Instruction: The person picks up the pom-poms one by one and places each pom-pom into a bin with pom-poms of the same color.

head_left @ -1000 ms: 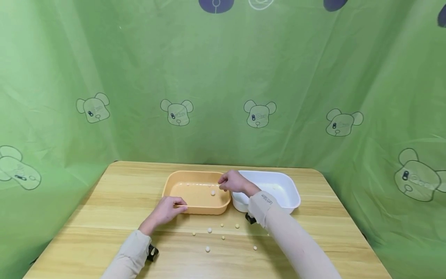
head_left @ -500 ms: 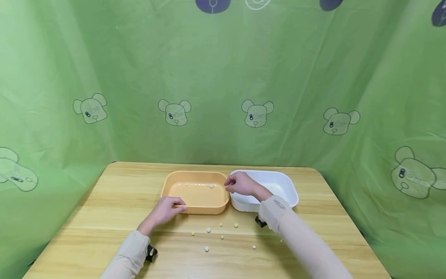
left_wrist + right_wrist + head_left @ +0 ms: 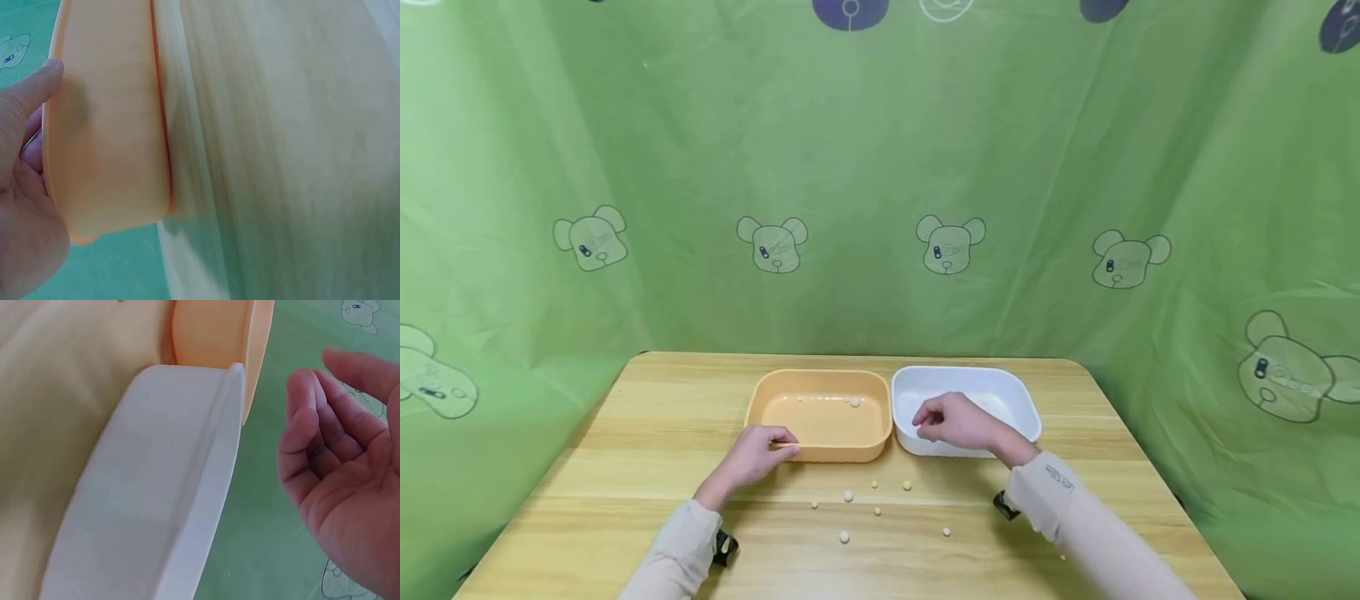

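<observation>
My left hand (image 3: pixel 752 454) grips the near left rim of an orange plastic basin (image 3: pixel 842 454). In the left wrist view the thumb lies on the basin's outer wall (image 3: pixel 112 125), and the other fingers are partly hidden behind the rim. My right hand (image 3: pixel 958 421) is over the near part of a white plastic basin (image 3: pixel 1030 408). Its fingers (image 3: pixel 300 394) are loosely bent, with a gap to the thumb and nothing between them. Inside the orange basin, a white ball (image 3: pixel 855 402) lies toward the back beside smaller bits.
On the wooden table (image 3: pixel 587 467), in front of the basins, lie several small balls, among them a white ball (image 3: pixel 844 537) and a yellow ball (image 3: pixel 907 485). The basins stand side by side. A green curtain (image 3: pixel 865 308) hangs behind and at both sides.
My right hand has moved from over the orange basin rightward and nearer, over the white one. The white ball rolled toward the orange basin's back. My left hand keeps its grip.
</observation>
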Tool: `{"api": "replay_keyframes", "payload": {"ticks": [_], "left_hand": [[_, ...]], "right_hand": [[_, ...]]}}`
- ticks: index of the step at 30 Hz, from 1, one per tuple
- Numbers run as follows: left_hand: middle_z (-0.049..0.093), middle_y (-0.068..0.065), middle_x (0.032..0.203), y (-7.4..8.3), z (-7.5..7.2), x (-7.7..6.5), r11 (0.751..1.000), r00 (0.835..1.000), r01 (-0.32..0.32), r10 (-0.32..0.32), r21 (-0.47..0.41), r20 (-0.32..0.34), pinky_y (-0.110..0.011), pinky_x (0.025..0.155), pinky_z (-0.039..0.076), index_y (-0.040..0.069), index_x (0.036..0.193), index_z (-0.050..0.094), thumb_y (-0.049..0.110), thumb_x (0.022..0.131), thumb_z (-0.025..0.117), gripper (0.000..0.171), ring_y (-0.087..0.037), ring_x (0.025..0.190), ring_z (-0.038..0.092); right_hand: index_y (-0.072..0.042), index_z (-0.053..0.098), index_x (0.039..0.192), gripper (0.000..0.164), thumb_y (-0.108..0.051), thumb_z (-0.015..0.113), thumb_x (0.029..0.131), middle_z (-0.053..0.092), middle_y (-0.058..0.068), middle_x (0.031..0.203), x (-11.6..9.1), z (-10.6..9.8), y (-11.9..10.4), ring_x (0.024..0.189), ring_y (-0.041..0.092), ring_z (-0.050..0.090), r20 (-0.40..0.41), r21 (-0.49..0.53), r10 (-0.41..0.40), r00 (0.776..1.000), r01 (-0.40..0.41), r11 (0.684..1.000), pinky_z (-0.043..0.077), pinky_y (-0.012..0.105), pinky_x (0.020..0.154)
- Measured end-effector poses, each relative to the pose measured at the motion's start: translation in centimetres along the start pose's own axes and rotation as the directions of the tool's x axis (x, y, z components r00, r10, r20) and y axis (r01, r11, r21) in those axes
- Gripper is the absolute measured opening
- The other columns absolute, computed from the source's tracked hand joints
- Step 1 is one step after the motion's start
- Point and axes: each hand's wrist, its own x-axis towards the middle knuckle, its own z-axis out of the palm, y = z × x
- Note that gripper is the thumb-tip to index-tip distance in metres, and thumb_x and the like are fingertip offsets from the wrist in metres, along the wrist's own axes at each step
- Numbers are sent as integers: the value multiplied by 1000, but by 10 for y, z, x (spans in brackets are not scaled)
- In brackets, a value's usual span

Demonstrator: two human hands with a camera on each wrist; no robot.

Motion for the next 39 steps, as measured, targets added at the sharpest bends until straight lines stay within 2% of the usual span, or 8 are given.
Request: {"api": "replay_keyframes", "payload": {"ticks": [10, 15, 18, 23, 29, 39], "left_hand": [[66, 13, 83, 0, 0, -2, 1000, 1000, 9, -9, 0, -2, -31, 76, 49, 20, 85, 70, 24, 87, 69, 5, -8, 80, 60], [66, 13, 82, 1, 0, -1, 1000, 1000, 22, -21, -4, 1, -30, 75, 49, 19, 85, 71, 23, 87, 69, 4, -7, 78, 60], [66, 13, 82, 1, -1, -1, 1000, 1000, 27, -27, -10, 0, -30, 76, 49, 19, 85, 71, 22, 86, 69, 4, -7, 78, 60], [66, 12, 83, 1, -1, -1, 1000, 1000, 18, -18, -4, -1, -30, 76, 49, 20, 85, 70, 23, 87, 69, 4, -8, 79, 60], [66, 12, 83, 0, -1, -1, 1000, 1000, 27, -27, -3, 1, -30, 76, 49, 20, 85, 70, 24, 87, 68, 5, -7, 79, 60], [66, 12, 83, 2, -1, -1, 999, 999, 33, -33, -3, 4, -30, 76, 49, 19, 86, 71, 23, 87, 69, 4, -7, 79, 60]], "right_hand": [[-3, 69, 91, 8, -7, 68, 84, 65, -2, 77, -39, 2, 22, 71, 8, 58, 3, -13, -41, 999, 41, 999, 50, 25, 68], [-8, 69, 90, 7, -6, 67, 84, 65, 1, 76, -52, 8, 28, 70, 7, 56, 42, 4, -42, 998, 42, 999, 50, 24, 66], [-5, 69, 91, 8, -4, 66, 84, 66, 5, 78, -59, 11, 31, 70, 6, 56, 76, 12, -46, 996, 45, 999, 50, 24, 66], [-2, 68, 92, 9, -2, 67, 83, 66, 6, 81, -67, 18, 39, 72, 6, 58, 134, 33, -61, 989, 57, 998, 51, 24, 67], [-5, 69, 91, 10, 0, 67, 82, 66, 1, 80, -74, 29, 47, 72, 7, 59, 183, 69, -54, 982, 42, 997, 51, 24, 66], [-7, 67, 88, 20, 4, 73, 73, 63, 1, 77, -80, 46, 53, 68, 5, 56, 240, 101, -18, 971, -7, 995, 50, 23, 60]]}}
